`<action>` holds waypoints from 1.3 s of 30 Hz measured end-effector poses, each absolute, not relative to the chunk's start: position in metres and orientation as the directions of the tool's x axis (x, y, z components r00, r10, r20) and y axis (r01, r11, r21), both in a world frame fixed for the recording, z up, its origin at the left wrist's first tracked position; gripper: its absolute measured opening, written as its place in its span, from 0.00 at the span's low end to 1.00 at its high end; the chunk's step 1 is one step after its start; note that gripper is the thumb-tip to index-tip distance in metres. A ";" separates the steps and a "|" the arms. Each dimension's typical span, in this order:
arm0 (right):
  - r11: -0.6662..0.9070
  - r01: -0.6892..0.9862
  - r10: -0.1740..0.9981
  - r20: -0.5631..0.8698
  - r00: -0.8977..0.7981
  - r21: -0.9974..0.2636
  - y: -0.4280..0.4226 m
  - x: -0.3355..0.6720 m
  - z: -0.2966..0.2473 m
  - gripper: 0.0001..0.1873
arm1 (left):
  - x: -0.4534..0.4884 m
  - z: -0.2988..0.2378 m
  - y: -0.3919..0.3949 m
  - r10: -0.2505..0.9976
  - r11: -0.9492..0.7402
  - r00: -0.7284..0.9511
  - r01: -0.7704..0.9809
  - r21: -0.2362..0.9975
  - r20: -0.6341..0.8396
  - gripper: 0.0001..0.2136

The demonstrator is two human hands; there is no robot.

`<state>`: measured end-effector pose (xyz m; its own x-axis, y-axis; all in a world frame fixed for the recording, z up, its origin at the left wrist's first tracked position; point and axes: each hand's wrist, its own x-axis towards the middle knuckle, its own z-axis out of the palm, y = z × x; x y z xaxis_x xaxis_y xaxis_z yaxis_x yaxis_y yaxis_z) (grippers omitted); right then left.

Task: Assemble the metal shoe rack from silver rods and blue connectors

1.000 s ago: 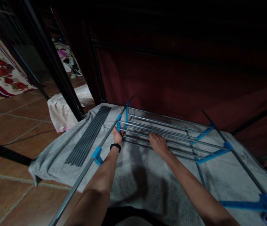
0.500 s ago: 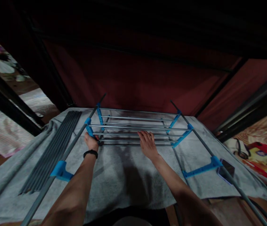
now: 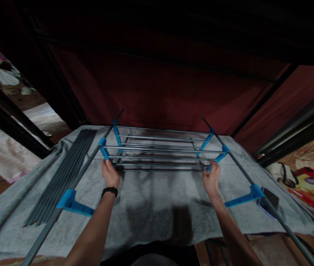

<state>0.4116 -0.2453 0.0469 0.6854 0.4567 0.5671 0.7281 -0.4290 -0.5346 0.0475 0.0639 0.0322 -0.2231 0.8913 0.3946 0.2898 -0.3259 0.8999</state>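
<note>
A partly assembled rack [image 3: 157,147] of grey metal tubes and blue plastic brackets lies across a grey cloth. My left hand [image 3: 109,173], with a black band at the wrist, grips the lower end of the left blue bracket [image 3: 104,148]. On the other side my right hand [image 3: 211,176] has its fingers closed round the lower end of the right blue bracket [image 3: 222,153]. Cross tubes run between these brackets. Nearer to me, a left front bracket [image 3: 75,205] and a right front bracket [image 3: 244,196] stick inward from the long side tubes.
Several loose grey tubes [image 3: 62,177] lie side by side on the grey cloth [image 3: 151,207] at left. A phone [image 3: 268,202] rests near the right side tube. Dark red panels [image 3: 168,92] stand behind. A red and yellow package [image 3: 311,188] sits at far right.
My right hand has moved right, from the middle of the cross tubes to the right bracket. My left hand stays at the left bracket, its grip slightly shifted.
</note>
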 end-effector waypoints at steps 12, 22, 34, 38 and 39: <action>-0.433 0.341 0.245 0.255 0.935 -0.834 -0.251 0.473 0.048 0.20 | 0.048 0.025 0.062 0.943 -0.178 -0.170 0.469 0.865 0.286 0.04; -0.494 0.313 0.266 0.202 0.943 -0.811 -0.257 0.512 0.032 0.20 | 0.043 0.027 0.060 0.950 -0.170 -0.153 0.481 0.860 0.274 0.05; -0.553 0.305 0.281 0.170 0.944 -0.775 -0.256 0.520 0.024 0.22 | 0.042 0.026 0.061 0.957 -0.191 -0.159 0.292 0.937 0.244 0.01; -0.521 0.299 0.319 0.143 0.937 -0.800 -0.257 0.520 0.017 0.23 | 0.040 0.020 0.060 0.960 -0.208 -0.106 0.351 0.913 0.259 0.12; -0.505 0.300 0.335 0.136 0.932 -0.809 -0.257 0.519 0.015 0.24 | 0.039 0.018 0.060 0.960 -0.213 -0.092 0.364 0.907 0.263 0.14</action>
